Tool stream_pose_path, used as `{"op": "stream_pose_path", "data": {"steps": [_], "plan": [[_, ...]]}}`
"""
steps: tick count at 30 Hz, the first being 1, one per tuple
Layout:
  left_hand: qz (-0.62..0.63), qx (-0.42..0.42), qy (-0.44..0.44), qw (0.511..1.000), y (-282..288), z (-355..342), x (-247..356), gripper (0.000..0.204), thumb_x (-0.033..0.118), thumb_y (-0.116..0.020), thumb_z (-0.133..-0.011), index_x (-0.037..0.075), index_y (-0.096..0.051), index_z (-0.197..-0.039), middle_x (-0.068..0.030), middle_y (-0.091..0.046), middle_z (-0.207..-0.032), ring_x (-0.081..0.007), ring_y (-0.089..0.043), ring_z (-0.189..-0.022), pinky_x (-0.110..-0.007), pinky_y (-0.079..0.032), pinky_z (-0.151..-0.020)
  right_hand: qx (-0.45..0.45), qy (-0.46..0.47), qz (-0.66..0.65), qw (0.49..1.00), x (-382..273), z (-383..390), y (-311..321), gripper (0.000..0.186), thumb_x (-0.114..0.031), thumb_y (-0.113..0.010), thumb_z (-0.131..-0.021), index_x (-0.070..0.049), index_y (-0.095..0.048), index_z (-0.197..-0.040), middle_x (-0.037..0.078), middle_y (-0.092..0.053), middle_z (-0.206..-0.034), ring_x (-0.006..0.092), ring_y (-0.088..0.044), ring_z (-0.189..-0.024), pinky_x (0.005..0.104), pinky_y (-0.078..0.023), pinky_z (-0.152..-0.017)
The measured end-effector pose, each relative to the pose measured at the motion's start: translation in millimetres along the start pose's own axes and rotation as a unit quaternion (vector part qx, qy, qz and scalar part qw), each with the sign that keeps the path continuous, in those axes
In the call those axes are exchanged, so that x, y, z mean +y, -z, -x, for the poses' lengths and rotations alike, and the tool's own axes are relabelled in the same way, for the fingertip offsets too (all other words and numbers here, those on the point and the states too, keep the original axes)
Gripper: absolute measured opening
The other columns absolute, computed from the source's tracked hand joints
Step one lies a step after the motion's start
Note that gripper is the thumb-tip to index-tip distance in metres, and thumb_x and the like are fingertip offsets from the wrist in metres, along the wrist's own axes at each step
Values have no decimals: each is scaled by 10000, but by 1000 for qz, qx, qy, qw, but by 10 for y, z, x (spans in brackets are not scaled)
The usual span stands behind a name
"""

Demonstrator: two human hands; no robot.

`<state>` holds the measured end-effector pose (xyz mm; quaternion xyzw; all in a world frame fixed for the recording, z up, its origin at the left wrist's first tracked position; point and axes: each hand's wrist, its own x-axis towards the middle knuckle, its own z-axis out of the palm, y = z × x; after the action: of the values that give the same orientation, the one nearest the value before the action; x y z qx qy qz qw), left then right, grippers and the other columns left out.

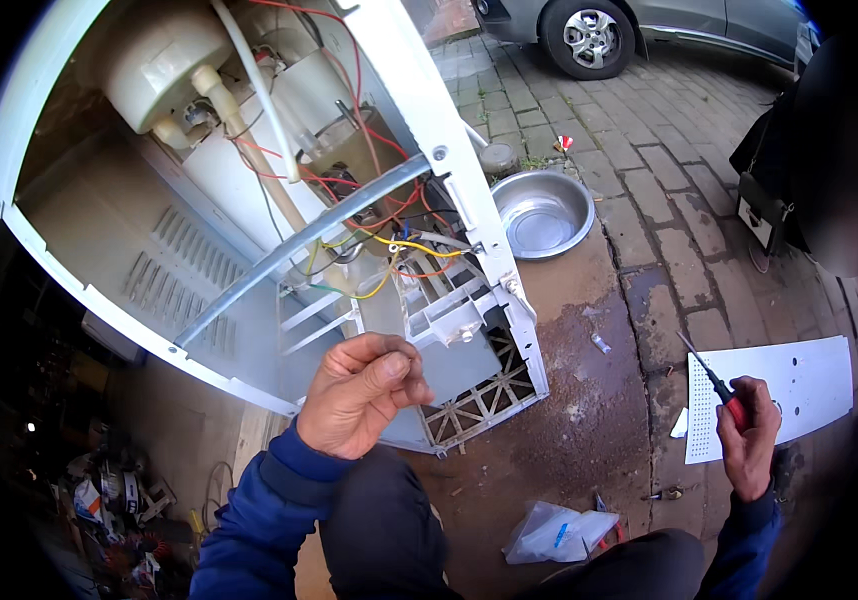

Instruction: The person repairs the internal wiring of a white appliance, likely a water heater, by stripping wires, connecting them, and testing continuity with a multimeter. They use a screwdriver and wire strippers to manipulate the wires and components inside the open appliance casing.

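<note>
My left hand (364, 392) is raised in front of an opened white appliance cabinet (494, 235), thumb and fingers pinched together. Whatever those fingertips hold, if anything, is too small or hidden to make out. On the right, my right hand (752, 440) grips a screwdriver (736, 408) by its red and black handle, its thin shaft pointing up and to the left. Inside the cabinet are a rounded whitish tank (154, 65), pale tubes (259, 90) and loose red, yellow and green wires (379, 285). A metal crossbar (299, 240) spans the opening.
A steel basin (546, 215) stands beyond the cabinet. Right of it lies a white perforated panel (799, 385) on the paving. Near my knees are a plastic bag (557, 532) and red-handled pliers (610, 535). A person (819, 160) stands at right; a grey car (689, 25) is parked behind.
</note>
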<state>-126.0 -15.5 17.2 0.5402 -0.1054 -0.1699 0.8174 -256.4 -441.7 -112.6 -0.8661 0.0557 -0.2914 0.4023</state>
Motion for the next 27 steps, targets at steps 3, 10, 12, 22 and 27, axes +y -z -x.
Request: {"op": "stream_pose_path", "data": {"steps": [3, 10, 12, 22, 27], "plan": [[62, -45, 16, 997, -57, -132, 66, 156, 140, -660, -992, 35, -669, -1107, -95, -680, -1064, -207, -675, -920, -402, -594, -839, -9, 95, -66, 993, -1209, -260, 7, 304, -73, -735, -827, 54, -672, -1096, 97, -609, -780, 169, -538, -660, 281, -424, -621], [225, -66, 9, 972, 63, -128, 24, 147, 176, -675, -989, 68, -656, -1086, -58, -657, -1089, -162, -632, -945, -329, -578, -841, -23, 34, -223, 974, -2347, -86, -514, 326, -109, -741, -860, 80, -687, -1120, 120, -630, -784, 151, -568, -668, 275, -427, -604], [248, -62, 24, 966, 145, -86, 1, 141, 175, -679, -986, 68, -658, -1076, -55, -656, -1085, -159, -625, -931, -325, -576, -839, -102, -48, -345, 932, -2423, 3, -758, 306, -102, -658, -966, 85, -642, -1207, 123, -662, -858, 140, -621, -727, 262, -479, -645], [275, -94, 22, 957, 304, -15, -14, 176, 171, -688, -981, 20, -670, -1070, -53, -653, -1000, -119, -560, -782, -288, -488, -729, -146, 118, -210, 960, -2993, -572, -1321, 217, -3, -766, -796, 0, -687, -998, 79, -646, -773, 177, -634, -647, 273, -477, -591], [244, -103, 36, 963, 251, 7, -4, 243, 171, -674, -991, -35, -668, -1121, -58, -670, -958, -102, -548, -756, -272, -478, -705, -78, 212, -225, 948, -2935, -563, -1557, 251, 10, -806, -787, -3, -726, -1024, 129, -696, -905, 238, -696, -762, 308, -541, -668]]}}
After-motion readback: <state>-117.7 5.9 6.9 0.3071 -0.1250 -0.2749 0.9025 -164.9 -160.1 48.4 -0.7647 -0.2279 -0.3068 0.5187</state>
